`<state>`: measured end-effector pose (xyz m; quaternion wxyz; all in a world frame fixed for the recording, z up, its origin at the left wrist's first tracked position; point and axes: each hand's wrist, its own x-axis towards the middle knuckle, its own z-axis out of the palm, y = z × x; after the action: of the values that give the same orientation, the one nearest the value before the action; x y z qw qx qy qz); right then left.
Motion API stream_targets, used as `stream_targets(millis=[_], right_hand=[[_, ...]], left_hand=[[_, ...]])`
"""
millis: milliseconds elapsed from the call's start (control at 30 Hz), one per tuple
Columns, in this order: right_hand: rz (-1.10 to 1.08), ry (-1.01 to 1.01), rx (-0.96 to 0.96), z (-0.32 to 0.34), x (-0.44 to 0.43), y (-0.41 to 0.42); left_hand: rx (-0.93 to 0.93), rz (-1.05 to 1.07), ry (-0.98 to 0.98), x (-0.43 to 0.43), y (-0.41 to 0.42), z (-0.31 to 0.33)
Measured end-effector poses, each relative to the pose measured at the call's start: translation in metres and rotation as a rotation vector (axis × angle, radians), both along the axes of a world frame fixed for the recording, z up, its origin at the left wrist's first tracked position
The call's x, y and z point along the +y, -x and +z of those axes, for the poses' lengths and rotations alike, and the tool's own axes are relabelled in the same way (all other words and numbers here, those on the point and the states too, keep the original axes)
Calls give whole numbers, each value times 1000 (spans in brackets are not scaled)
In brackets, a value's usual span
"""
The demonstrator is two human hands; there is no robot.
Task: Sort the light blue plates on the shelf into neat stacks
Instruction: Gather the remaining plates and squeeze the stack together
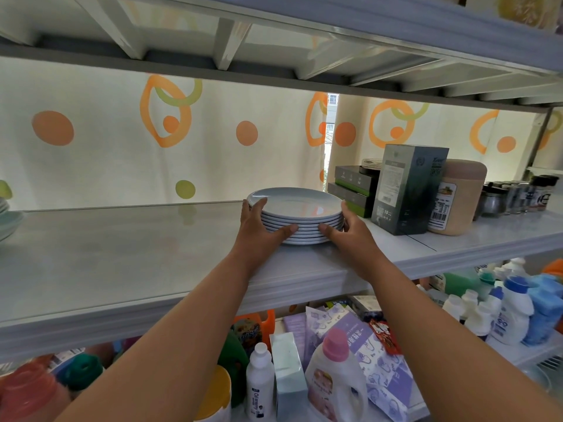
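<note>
A stack of several light blue plates [297, 205] stands on the white shelf [122, 254], right of its middle and near the front edge. My left hand [259, 229] grips the stack's left side, thumb along the lower plates. My right hand [350, 234] grips the right side in the same way. At the far left edge of the shelf, more light blue plates [7, 219] show only in part.
Just right of the stack stand dark boxes [405, 190], a tan jar [458, 197] and small spice jars [515, 197]. A patterned curtain [152, 132] hangs behind. The lower shelf holds bottles and packets [335, 370]. Another shelf hangs close overhead.
</note>
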<state>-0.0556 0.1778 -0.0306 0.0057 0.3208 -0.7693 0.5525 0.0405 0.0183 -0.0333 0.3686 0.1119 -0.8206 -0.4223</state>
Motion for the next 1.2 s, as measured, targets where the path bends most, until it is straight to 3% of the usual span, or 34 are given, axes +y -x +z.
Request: stream_targets(millis=[400,733,1200], right_hand=[[45,-34,-25,1,0,5],[-1,-149,76,0,-5,1],[-30,-189,88,1,-9,-4]], left_hand=[[31,40,-29,-4,1,1],[-66,-14,-9,-5,2,-2],[-12,26,-10,-7,4,-3]])
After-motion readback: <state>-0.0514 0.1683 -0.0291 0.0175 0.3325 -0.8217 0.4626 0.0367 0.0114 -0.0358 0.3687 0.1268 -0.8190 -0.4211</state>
